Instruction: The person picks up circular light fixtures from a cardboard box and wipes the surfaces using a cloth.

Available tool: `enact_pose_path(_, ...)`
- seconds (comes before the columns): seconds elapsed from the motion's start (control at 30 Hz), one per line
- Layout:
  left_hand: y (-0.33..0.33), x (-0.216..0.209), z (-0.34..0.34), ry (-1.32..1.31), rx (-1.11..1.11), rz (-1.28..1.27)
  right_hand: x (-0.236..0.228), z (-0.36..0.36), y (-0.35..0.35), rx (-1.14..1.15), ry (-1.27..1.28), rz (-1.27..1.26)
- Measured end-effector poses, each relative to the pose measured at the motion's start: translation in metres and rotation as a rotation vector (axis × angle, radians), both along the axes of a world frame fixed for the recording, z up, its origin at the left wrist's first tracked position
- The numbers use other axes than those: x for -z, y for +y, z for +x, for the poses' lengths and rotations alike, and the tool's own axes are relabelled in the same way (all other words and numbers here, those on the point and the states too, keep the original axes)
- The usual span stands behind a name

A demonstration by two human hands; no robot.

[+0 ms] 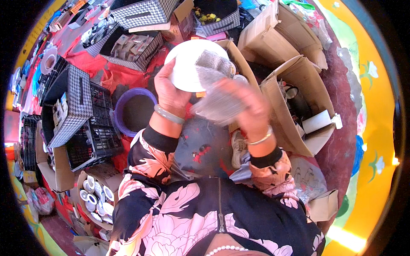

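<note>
My left hand (170, 87) grips the left edge of a round white plate-like disc (183, 59), thumb along its rim. The disc is held up in front of my body, its smooth face towards me. A crumpled grey cloth (218, 102) is in my right hand (247, 102), smeared by motion. Part of this cloth lies over the right side of the disc and hides it. The fingers of the right hand are blurred but appear closed around the cloth.
To the left stand a purple bucket (116, 114), a black plastic crate (102, 138) and a houndstooth-patterned bin (79, 100). An open cardboard box (279, 121) with dark and white items is at my right. Lower left, another carton holds several small white round pieces (100, 198).
</note>
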State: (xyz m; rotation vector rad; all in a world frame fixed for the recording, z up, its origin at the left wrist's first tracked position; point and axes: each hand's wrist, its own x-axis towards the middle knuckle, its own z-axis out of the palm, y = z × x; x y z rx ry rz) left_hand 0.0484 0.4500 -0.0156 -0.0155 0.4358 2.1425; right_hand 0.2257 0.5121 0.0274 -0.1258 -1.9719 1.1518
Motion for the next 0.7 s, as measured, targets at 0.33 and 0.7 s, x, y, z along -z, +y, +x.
enact_pose_path(0.33, -0.029, -0.021, -0.027, 0.263, 0.069, 0.163, -0.003, 0.069, 0.106, 0.4, 0.448, -1.108)
enact_pose_path(0.7, -0.016, -0.026, -0.001, 0.27, 0.288, 0.018, -0.007, 0.053, 0.077, -0.063, 0.07, -0.703)
